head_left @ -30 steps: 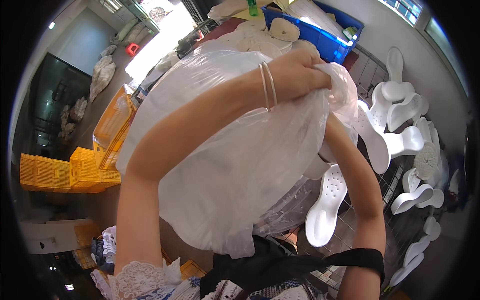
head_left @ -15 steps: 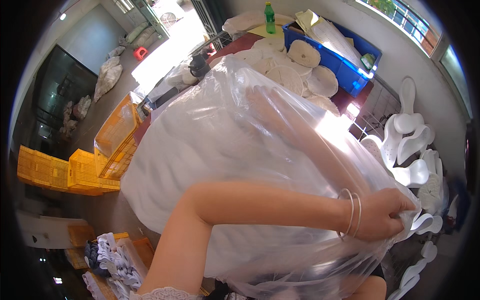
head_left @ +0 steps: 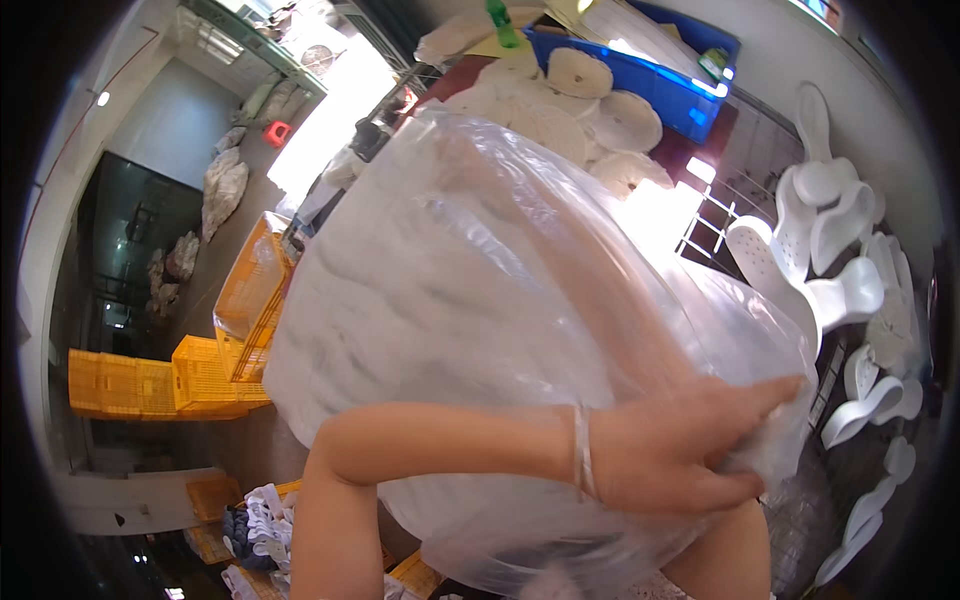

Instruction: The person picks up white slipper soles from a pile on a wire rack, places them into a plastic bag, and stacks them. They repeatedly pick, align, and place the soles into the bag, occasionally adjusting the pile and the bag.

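A big clear plastic bag (head_left: 500,300), stuffed with white soft pieces, fills the middle of the view close to my chest. My left arm crosses in front of it from the lower left, two thin bangles on the wrist. My left hand (head_left: 690,450) lies against the bag's lower right side, fingers stretched out and pressing into the plastic, holding it. My right forearm (head_left: 725,555) comes up at the bottom right and goes under the bag; that hand is hidden behind the plastic.
Beyond the bag are white round pads (head_left: 620,120) and a blue bin (head_left: 680,90) with a green bottle (head_left: 503,25) near it. White shoe-shaped forms (head_left: 820,290) stand on a wire rack at the right. Yellow crates (head_left: 130,385) are stacked on the floor at the left.
My left hand went from the bag's top down to its lower right side. The bag has swung closer and now hides my right hand, which was visible at its neck a second ago.
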{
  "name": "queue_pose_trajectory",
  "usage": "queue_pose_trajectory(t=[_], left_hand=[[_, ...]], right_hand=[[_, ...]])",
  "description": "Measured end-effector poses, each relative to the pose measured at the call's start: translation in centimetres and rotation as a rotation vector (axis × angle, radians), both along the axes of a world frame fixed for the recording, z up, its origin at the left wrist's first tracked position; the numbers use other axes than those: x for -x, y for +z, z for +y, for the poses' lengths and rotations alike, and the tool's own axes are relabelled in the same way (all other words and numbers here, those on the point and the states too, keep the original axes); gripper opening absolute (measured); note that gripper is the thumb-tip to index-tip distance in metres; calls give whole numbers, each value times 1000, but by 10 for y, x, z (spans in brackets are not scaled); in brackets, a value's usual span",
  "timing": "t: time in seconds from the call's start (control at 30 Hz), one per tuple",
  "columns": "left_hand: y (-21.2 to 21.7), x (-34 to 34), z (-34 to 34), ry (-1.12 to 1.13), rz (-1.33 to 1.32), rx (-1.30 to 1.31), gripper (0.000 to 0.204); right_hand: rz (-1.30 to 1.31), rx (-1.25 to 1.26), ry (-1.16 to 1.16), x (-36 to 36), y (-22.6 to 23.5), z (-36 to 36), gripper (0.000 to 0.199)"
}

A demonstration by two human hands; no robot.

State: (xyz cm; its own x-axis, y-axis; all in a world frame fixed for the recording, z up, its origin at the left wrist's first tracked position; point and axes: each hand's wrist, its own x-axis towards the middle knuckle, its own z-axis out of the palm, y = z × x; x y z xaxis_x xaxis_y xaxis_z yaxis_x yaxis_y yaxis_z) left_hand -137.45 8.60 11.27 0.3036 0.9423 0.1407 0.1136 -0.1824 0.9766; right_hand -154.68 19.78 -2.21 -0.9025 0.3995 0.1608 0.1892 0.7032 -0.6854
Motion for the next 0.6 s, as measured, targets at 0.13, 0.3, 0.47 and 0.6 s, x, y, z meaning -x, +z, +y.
queue_pose_trajectory(t=[0.13, 0.3, 0.47, 0.6], left_hand=[[0, 110, -6, 944, 81, 440, 54], [-11, 117, -80, 1291, 761, -196, 49], [-137, -87, -93, 325, 500, 121, 33], [-237, -165, -16, -92, 1210, -429, 51]], right_hand=[[269, 121, 40, -120, -7, -74, 48], [329, 125, -213, -406, -79, -155, 42], [-50, 49, -905, -601, -129, -117, 36], [-78, 69, -1264, -669, -126, -37, 49]])
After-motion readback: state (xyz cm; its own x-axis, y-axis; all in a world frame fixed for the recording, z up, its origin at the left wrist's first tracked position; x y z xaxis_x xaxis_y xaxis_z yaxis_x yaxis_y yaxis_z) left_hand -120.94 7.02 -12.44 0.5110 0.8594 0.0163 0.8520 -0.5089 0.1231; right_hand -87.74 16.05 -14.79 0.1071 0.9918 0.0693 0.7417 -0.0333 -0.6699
